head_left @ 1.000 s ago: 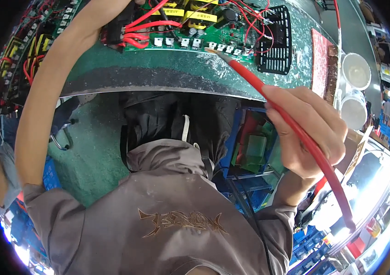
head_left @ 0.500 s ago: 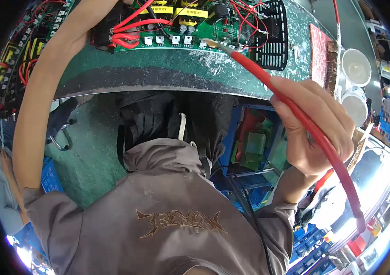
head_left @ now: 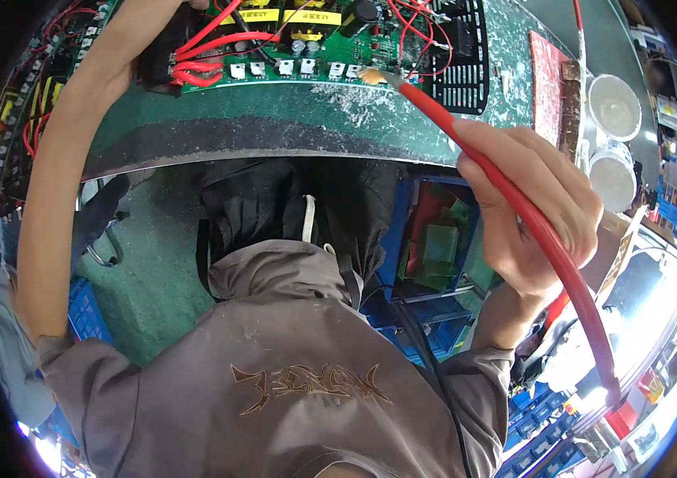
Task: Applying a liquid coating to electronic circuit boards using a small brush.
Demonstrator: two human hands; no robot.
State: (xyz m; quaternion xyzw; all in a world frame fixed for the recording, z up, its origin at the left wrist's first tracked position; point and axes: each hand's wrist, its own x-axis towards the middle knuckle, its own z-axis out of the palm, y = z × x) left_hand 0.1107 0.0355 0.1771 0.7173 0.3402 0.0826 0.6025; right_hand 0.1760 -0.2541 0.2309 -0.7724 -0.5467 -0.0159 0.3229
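Note:
My right hand grips a long red-handled brush part-way down its handle. The brush's pale bristle tip rests on the near edge of a green circuit board lying on the green bench. My bare left forearm reaches up the left side to a black part with thick red wires at the board's left end. The left hand itself is cut off by the top edge, so its grip is hidden.
A black slotted heat sink and a red board lie to the right of the circuit board. Two white cups stand beyond them. Under the worn bench edge sits a blue bin with green parts. More wired boards are stacked at far left.
The brush tip has slid a little left along the board's near edge, and my right hand followed it. The left arm has stayed at the board's left end.

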